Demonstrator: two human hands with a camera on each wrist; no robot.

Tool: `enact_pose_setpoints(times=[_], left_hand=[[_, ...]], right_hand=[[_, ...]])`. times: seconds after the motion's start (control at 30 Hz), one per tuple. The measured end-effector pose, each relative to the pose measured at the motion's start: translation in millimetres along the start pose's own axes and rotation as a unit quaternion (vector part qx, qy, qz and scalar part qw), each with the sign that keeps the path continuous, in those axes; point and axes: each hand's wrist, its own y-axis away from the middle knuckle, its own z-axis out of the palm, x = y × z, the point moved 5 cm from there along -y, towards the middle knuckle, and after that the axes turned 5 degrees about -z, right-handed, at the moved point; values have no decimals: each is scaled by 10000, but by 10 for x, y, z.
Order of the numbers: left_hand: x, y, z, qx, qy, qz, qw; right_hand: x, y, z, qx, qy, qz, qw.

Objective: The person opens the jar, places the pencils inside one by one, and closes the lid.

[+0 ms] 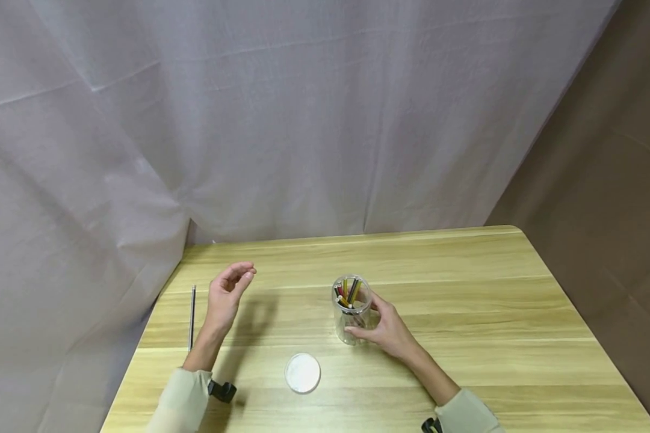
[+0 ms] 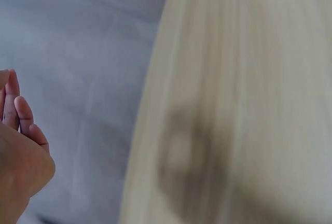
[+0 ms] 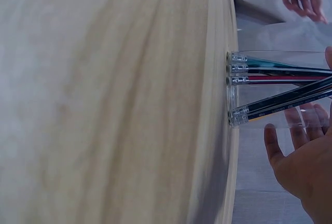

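Note:
A clear cylindrical jar point(image 1: 344, 329) stands upright on the table, with several striped pencils point(image 1: 349, 293) inside. My right hand point(image 1: 390, 329) holds the jar from its right side, thumb in front and fingers behind. In the right wrist view, clear caps show on the lower ends of the pencils point(image 3: 282, 80), and my right hand point(image 3: 306, 167) is around the jar wall. My left hand point(image 1: 228, 296) is raised over the table's left part, fingers loosely bent and thumb near the index finger. Nothing shows between them. In the left wrist view, only part of the left hand point(image 2: 23, 146) appears.
A white round lid point(image 1: 303, 373) lies flat in front of the jar, to its left. One dark pencil point(image 1: 192, 319) lies near the left edge of the wooden table point(image 1: 466, 288), partly behind my left forearm. Grey cloth point(image 1: 281, 120) hangs behind the table.

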Motion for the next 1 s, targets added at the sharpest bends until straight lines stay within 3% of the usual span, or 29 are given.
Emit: enact_pose_setpoints(times=[0.27,0.5,0.6,0.83,1.0], left_hand=[[-205,166,-730,403,-648,-360,9964],[-316,409,-1225,637,-1217,-708,9880],[-341,487,-1423,680,-1581,-705,9825],[-399,677,-1705,438,-2494,-795,9641],[-465,793,-1752,-74,-2855,-398,9575]], right_hand=[[5,12,-12,6,-27,77,10000],[0,17,-1,-41,-51,128,9999],[-10,15,2,-49,-50,106,9999],[-24,17,-8,-16,-50,72,10000],[-6,13,-4,-19,-38,47,10000]])
